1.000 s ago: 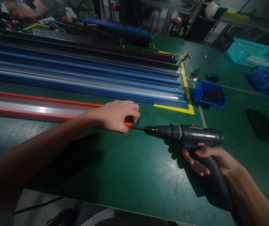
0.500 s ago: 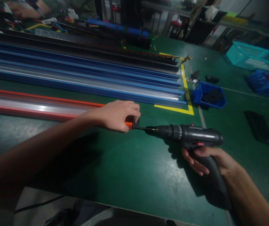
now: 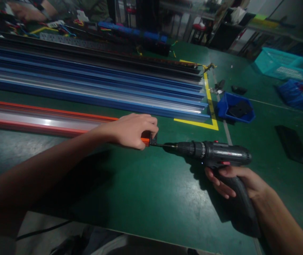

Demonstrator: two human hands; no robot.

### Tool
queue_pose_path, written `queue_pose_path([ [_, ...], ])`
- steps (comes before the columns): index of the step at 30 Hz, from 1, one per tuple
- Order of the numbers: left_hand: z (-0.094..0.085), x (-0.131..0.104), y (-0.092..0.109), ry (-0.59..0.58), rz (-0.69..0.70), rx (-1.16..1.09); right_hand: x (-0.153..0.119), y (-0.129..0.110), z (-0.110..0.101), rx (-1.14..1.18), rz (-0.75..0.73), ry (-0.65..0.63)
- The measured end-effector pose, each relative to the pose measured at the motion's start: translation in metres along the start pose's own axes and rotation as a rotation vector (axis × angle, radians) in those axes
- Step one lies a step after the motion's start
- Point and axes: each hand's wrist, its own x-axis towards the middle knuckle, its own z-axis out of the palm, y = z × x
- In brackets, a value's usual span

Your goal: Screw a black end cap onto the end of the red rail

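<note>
An orange-edged metal profile lies along the left of the green table. My left hand is closed around its right end, where a small black end piece shows beside the fingers. A black cordless drill points left, its long thin bit reaching the black end piece; the exact contact point is too small to make out. My right hand is wrapped round the drill's handle, with fingers near the trigger.
Blue and black profiles lie in a row behind, inside yellow tape. At right are a small blue bin with black parts, a teal crate, another blue bin and a dark flat object. Across the table, a person's hand shows.
A small light has come on under the drill's body, near the trigger. Both hands, the profile and the drill stay in place.
</note>
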Motion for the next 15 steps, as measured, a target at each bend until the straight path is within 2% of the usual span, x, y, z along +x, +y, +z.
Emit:
queue_pose_path([
  [15,0.0014,0.0004,-0.0013,0.000,0.002,0.006,-0.0002,0.0009,0.0010,0.019,0.000,0.003],
])
